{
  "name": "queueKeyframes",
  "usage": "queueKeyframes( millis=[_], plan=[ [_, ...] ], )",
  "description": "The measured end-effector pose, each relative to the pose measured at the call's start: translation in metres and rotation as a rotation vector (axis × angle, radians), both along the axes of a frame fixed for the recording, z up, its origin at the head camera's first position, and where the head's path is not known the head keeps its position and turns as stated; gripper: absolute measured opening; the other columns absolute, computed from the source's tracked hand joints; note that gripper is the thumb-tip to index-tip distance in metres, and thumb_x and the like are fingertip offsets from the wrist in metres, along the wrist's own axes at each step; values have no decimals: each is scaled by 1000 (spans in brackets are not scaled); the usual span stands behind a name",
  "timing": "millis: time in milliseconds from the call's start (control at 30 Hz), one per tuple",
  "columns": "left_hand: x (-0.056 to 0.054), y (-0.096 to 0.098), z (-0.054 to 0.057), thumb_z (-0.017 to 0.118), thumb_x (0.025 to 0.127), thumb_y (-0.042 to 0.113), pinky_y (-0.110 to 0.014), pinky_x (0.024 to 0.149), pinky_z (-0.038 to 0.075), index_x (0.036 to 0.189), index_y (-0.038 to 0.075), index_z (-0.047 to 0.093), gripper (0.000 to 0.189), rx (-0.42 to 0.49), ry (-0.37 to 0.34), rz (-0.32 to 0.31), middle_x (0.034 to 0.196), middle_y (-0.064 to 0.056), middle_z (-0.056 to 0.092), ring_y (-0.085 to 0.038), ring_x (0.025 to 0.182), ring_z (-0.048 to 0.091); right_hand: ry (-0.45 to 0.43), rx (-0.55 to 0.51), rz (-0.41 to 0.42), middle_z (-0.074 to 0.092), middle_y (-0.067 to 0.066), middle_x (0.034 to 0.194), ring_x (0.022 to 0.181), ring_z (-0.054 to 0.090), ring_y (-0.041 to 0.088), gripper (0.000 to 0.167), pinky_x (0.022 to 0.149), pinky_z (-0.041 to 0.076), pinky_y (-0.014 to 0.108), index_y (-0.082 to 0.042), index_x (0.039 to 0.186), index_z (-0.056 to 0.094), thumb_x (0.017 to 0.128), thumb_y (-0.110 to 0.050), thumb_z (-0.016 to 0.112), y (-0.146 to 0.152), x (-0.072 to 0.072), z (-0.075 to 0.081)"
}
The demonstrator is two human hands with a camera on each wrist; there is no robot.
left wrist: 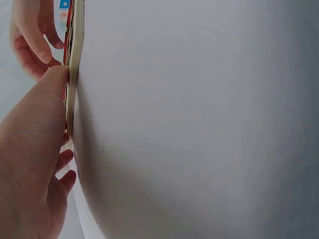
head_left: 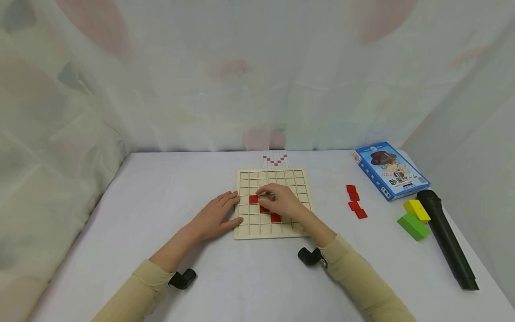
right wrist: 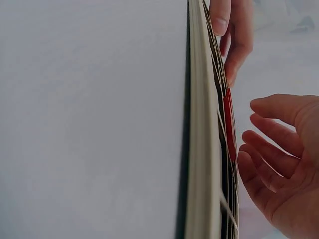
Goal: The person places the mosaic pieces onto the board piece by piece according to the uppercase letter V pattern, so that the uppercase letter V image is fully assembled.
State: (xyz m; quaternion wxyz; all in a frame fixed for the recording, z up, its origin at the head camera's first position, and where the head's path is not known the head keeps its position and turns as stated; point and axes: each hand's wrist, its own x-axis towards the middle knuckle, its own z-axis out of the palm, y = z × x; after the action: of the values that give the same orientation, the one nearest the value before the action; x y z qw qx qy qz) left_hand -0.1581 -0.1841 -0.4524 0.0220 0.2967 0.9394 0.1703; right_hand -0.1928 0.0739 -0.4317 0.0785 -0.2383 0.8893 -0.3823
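Right hand [head_left: 281, 201] hovers over the middle of the pale grid board [head_left: 261, 231], its fingers loosely bent and its thumb well parted from them, with nothing seen between them in the right wrist view. Its fingertips hang just beside one of the red tiles [head_left: 254, 199] on the board; whether they touch it, I cannot tell. Three of these tiles show, in a diagonal line that runs toward 4 o'clock, the middle one partly hidden by this hand, and other cells behind the hand cannot be seen. Left hand [head_left: 215, 215] lies at the board's 9 o'clock side, fingers stretched and thumb spread, fingertips resting on the edge and grasping nothing. From the board's centre, a small card [head_left: 275, 162] with a red V pattern lies at 12 o'clock, close to the far rim. Four loose red tiles [head_left: 354, 205] lie at 3 o'clock on the white cloth [head_left: 181, 179]. Farther out are a blue box [head_left: 392, 172] between 2 and 3 o'clock, then, just past 3, a yellow block [head_left: 417, 210], a green block [head_left: 413, 226] and a black microphone [head_left: 448, 241]
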Motion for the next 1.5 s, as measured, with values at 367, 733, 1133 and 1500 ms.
queueKeyframes(
  millis=[367,733,1133,1500],
  plan=[
    [1,-3,0,56,96,49,-48,116,25,147,2,40,71,-13,6,5,154,-15,34,-34,142,29,30,-30,-75,67,5,112,99,60,21,22,81,54,35,-8,113,70,93,-15,65,64,7,6],
    [3,-2,0,56,96,49,-49,116,25,148,2,39,72,-14,-13,20,155,-14,33,-34,143,27,58,92,-225,66,13,116,106,59,32,23,86,53,46,-6,114,70,93,-15,65,132,8,3],
    [4,-2,0,57,96,49,-49,115,25,147,2,39,72,-9,-5,18,155,-14,34,-33,143,28,1,204,-395,50,29,133,121,45,45,34,98,42,62,0,127,59,95,-14,60,192,0,5],
    [0,0,0,55,96,52,-46,116,25,147,3,40,72,-11,8,2,154,-12,34,-31,143,28,-10,180,-352,56,28,124,110,55,43,35,94,48,58,2,125,60,91,-4,62,186,-1,2]
  ],
)
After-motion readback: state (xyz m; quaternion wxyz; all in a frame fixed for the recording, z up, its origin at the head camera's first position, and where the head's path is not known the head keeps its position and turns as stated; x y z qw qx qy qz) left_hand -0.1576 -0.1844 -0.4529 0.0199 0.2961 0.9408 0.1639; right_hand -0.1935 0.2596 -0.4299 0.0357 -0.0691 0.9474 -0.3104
